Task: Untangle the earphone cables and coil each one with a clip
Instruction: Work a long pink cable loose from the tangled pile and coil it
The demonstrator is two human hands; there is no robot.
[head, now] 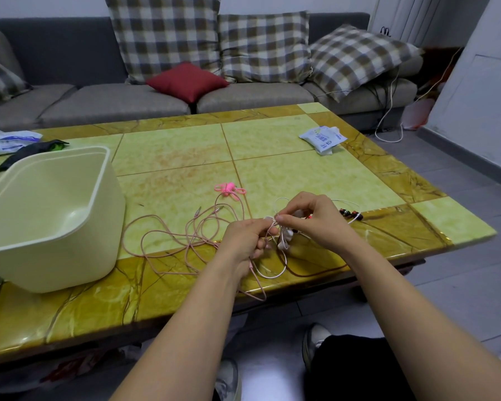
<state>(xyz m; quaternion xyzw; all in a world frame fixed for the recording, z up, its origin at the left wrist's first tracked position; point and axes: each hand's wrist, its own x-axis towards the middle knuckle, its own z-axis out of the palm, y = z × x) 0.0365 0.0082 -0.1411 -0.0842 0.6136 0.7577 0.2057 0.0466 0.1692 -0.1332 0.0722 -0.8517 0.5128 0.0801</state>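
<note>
Down low by the floor, a grey shoe (315, 338) beside a dark trouser leg. Above that, both bare arms stretched out over the near edge of the yellow-green table (301, 157). Left hand (243, 235) with fingers curled, pinching a knot of white and pink wire. Right hand (315, 221) just beside it, thumb and fingertip nipping the same knot, other fingers bent. White earphone cable (272, 275) hanging from the hands in a loop down to the table edge. Pink cable (185, 235) in a loose messy heap on the table, left of the hands, part of it up in the left hand. Red and black earbuds (349, 212) just behind the right hand. Pink clips (229, 191) a bit further back, lying alone. Big cream tub (70, 256) on the left. White packet (323, 138) far back on the right. Grey sofa (113, 96) behind, with a red cushion (187, 81) and checked pillows (165, 33).
</note>
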